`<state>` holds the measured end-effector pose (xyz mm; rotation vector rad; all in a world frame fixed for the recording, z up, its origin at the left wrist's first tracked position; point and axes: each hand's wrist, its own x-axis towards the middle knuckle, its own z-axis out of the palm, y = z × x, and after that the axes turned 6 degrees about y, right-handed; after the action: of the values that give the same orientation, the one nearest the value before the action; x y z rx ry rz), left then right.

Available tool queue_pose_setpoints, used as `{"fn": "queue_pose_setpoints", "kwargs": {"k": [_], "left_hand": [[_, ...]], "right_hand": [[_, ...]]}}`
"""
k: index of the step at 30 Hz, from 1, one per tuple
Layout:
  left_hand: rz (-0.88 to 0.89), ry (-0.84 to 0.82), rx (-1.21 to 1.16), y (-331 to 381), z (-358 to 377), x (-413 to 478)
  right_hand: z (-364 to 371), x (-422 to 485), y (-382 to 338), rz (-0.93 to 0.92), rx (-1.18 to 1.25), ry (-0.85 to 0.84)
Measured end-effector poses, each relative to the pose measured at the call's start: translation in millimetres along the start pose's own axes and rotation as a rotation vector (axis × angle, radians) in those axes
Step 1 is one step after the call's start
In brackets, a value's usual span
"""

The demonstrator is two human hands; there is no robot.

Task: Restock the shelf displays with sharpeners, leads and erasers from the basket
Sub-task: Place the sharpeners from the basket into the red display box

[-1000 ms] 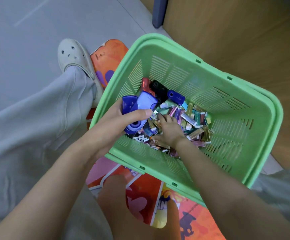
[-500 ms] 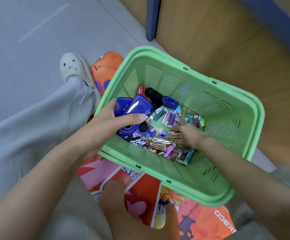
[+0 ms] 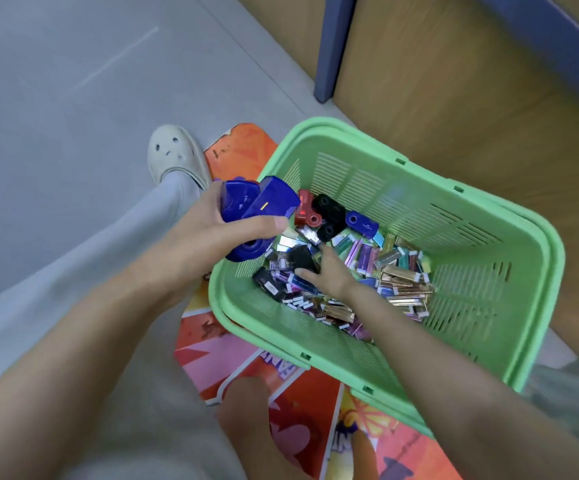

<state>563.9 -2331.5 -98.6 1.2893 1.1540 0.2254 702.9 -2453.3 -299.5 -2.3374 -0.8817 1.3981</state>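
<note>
Grey floor (image 3: 56,81) beneath us: orange printed mat (image 3: 246,147) lies flat on it, our white clog (image 3: 174,150) at mat's edge, green basket (image 3: 489,209) partly covering mat.

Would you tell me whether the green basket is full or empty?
Partly full: small packs and sharpeners cover the basket floor; walls above are bare.

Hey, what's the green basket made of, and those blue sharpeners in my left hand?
Green basket: apparently moulded plastic, matte, judging by its slotted walls and rolled rim. Blue sharpeners, gripped by the left hand: likely hard plastic, glossy, given the bright highlights on them.
</note>
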Motion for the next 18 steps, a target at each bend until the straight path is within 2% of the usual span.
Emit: {"fn": "queue_pose_setpoints", "kwargs": {"k": [2,5,10,18], "left_hand": [[-0.001,0.004,0.001,-0.5,-3.7,3.5],[-0.02,0.008,0.011,0.4,-7.8,11.2],[-0.034,-0.023,0.005,3.7,-1.2,23.0],[-0.032,-0.062,-0.012,12.2,21.1,28.5]], "right_hand": [[12.7,9.7,-1.9,0.04,-0.016,0.064],[20.9,15.4,-2.4,0.053,-0.006,0.06],[29.1,9.9,4.6,-0.097,-0.121,-0.02],[5.2,-12.0,9.5,-0.193,-0.056,-0.084]]}}
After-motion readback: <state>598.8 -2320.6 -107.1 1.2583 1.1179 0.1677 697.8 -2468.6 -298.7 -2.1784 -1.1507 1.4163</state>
